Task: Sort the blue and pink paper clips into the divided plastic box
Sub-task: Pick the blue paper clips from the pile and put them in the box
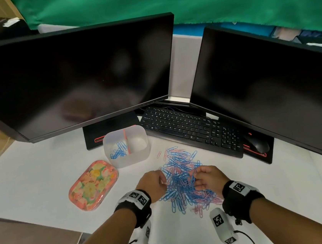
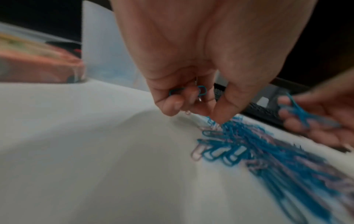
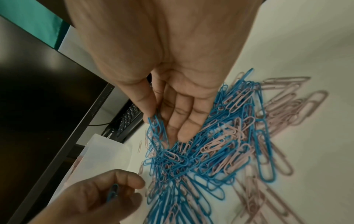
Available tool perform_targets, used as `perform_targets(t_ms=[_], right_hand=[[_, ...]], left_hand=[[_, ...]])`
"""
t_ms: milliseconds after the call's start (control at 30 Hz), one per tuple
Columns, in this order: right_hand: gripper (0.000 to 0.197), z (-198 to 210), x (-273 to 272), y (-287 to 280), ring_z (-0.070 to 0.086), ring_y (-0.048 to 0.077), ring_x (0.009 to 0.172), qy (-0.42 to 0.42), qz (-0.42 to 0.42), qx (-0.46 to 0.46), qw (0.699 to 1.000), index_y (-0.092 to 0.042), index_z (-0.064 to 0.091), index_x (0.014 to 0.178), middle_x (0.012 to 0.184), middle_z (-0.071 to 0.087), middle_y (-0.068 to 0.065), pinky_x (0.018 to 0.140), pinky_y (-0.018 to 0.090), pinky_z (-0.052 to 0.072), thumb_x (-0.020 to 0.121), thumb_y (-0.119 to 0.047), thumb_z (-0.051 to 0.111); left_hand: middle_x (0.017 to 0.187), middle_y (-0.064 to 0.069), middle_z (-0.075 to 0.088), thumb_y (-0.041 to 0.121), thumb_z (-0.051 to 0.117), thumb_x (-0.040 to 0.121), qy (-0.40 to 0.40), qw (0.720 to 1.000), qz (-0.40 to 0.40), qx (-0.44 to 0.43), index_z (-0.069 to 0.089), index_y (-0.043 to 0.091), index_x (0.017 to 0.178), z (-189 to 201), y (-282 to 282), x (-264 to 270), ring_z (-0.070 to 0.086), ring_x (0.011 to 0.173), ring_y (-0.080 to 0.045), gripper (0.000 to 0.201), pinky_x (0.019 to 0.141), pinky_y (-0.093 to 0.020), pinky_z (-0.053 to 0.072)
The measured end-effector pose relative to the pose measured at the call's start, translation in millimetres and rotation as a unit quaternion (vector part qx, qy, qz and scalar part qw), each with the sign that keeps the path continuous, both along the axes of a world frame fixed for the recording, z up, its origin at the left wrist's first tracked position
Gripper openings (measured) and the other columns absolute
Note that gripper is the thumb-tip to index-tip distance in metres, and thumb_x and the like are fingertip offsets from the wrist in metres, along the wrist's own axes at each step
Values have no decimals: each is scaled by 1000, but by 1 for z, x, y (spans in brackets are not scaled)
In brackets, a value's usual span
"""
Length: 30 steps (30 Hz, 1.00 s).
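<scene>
A tangled pile of blue and pink paper clips [image 1: 185, 185] lies on the white desk between my hands. The divided plastic box [image 1: 146, 153] stands behind it to the left; its left compartment holds several blue clips [image 1: 118, 151], and its right compartment looks empty. My left hand [image 1: 163, 180] is at the pile's left edge, its fingers curled round a few blue clips [image 2: 200, 91]. My right hand [image 1: 196, 176] is over the pile's middle and pinches a bunch of blue clips [image 3: 158, 122] between thumb and forefinger, the other fingers straight.
A floral pink lid [image 1: 94, 184] lies left of the box. A black keyboard [image 1: 191, 130] and mouse [image 1: 259, 144] sit right behind the pile. Two dark monitors [image 1: 71, 78] [image 1: 272, 89] close off the back. The desk's front edge is near my forearms.
</scene>
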State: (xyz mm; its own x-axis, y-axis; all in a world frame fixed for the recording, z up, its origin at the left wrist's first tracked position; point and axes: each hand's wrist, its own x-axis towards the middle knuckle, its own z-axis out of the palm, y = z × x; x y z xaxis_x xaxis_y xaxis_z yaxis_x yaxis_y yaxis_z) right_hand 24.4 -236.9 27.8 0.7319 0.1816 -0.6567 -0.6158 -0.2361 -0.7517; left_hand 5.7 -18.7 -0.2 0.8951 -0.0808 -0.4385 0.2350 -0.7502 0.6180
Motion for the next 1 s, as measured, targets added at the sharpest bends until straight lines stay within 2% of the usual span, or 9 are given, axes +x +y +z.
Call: perform_targets(t_ms=[133, 300, 400, 500, 567, 633, 700, 833, 1000], right_hand=[[21, 4, 0, 2, 69, 27, 76, 27, -54, 48, 997, -6, 63, 97, 89, 67, 16, 67, 34, 57, 96, -2, 42], [26, 10, 4, 7, 66, 32, 69, 57, -128, 102, 985, -1, 62, 100, 70, 59, 13, 70, 43, 57, 94, -3, 36], [23, 15, 5, 10, 59, 27, 60, 71, -145, 108, 981, -3, 61, 95, 66, 56, 10, 57, 33, 50, 92, -8, 38], [18, 18, 8, 13, 51, 21, 55, 83, -133, 97, 983, -8, 59, 88, 67, 54, 7, 50, 26, 41, 93, -19, 46], [19, 20, 12, 17, 47, 18, 52, 82, -110, 78, 987, -10, 57, 85, 65, 52, 5, 45, 24, 37, 95, -24, 49], [18, 23, 15, 23, 43, 16, 49, 74, -86, 60, 992, -11, 54, 84, 62, 50, 4, 42, 22, 31, 96, -24, 49], [18, 25, 18, 29, 40, 15, 46, 72, -72, 48, 994, -12, 52, 83, 61, 48, 3, 41, 21, 27, 96, -23, 47], [18, 30, 26, 47, 41, 17, 45, 80, -57, 34, 995, -12, 52, 81, 60, 48, 5, 40, 21, 27, 96, -21, 46], [11, 40, 34, 74, 50, 22, 49, 63, -23, 36, 997, -9, 56, 90, 69, 56, 12, 44, 24, 38, 94, -16, 48]], left_hand=[[102, -1, 60, 16, 57, 83, -34, 992, -83, 84, 66, 20, 99, -8, -1, -2, 60, 94, -21, 18, 79, -24, 45], [99, -1, 61, 15, 55, 82, -35, 993, -80, 81, 63, 20, 88, -6, -2, 0, 60, 90, -20, 10, 78, -27, 49], [94, -1, 66, 15, 56, 81, -25, 996, -61, 52, 62, 20, 84, -4, 0, 1, 62, 87, -20, 9, 76, -24, 50], [85, 3, 65, 11, 57, 84, -32, 999, -19, -9, 64, 21, 83, 0, 4, 1, 62, 82, -16, 12, 66, -12, 44], [84, 3, 63, 11, 56, 88, -35, 998, 13, -51, 67, 20, 96, 4, 8, 3, 60, 78, -13, 17, 61, -5, 39], [89, 1, 64, 10, 52, 91, -14, 992, 56, -108, 68, 20, 107, 11, 11, 6, 58, 77, -11, 24, 65, -8, 39], [77, -1, 57, 2, 45, 92, 41, 964, 144, -220, 70, 13, 99, 24, 14, 10, 49, 61, -9, 27, 57, -17, 36], [64, -7, 41, -1, 40, 77, 92, 856, 297, -413, 57, 4, 74, 53, 28, 16, 37, 46, -14, 18, 49, -22, 28], [68, -6, 46, 3, 34, 87, 32, 799, 385, -461, 53, 9, 79, 85, 58, 30, 40, 54, -17, 22, 54, -26, 32]])
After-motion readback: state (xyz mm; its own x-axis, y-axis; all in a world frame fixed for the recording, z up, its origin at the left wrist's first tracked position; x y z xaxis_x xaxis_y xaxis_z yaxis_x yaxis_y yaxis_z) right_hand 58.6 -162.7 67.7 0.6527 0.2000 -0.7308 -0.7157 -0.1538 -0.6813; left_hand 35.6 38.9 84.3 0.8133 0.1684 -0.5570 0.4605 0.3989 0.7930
